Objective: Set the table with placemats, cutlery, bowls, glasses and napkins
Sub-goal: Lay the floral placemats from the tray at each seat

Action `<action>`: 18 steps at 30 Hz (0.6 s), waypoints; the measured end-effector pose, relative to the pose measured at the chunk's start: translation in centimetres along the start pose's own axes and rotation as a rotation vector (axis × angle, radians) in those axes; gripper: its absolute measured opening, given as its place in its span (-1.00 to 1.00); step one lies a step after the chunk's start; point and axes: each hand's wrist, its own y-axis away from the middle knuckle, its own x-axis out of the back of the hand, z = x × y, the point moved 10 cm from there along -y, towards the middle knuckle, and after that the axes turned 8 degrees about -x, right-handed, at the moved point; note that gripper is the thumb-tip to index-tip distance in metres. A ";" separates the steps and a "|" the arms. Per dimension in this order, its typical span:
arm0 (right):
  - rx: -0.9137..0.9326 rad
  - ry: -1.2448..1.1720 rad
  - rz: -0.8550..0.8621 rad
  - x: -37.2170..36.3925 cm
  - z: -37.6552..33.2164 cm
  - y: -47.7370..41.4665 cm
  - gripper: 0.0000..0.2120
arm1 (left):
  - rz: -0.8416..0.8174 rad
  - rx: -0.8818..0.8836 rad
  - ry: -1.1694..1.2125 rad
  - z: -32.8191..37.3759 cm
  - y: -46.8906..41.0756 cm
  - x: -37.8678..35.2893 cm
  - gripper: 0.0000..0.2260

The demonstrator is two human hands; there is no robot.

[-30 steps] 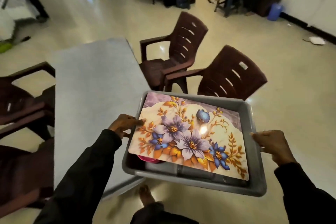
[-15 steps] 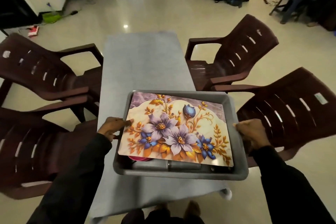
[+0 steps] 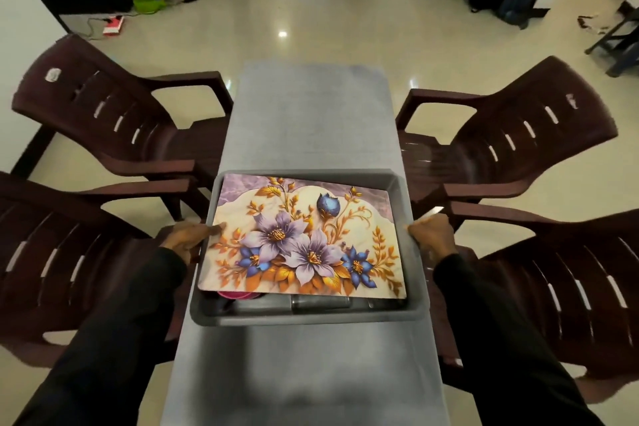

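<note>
Placemat (image 3: pixel 304 235) atop grey tub (image 3: pixel 311 316) — looks thin, bendy, glossy, probably slippery; best lifted by edge. Left hand (image 3: pixel 186 237), right hand (image 3: pixel 432 235) — both grip tub rims.

A floral placemat (image 3: pixel 304 235), cream with purple and blue flowers and gold leaves, lay slightly skewed across the top of a grey tray (image 3: pixel 311 318), covering most of it. Under its near edge a pink rim (image 3: pixel 238 295) and some dark, unclear items showed. The tray was over the middle of the grey tabletop (image 3: pixel 311 121), reaching both long edges.
</note>
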 end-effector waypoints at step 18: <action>0.006 -0.045 0.020 -6.8 -8.4 -11.1 -0.81 | 0.006 -0.043 0.026 7.3 -12.4 -0.6 -0.68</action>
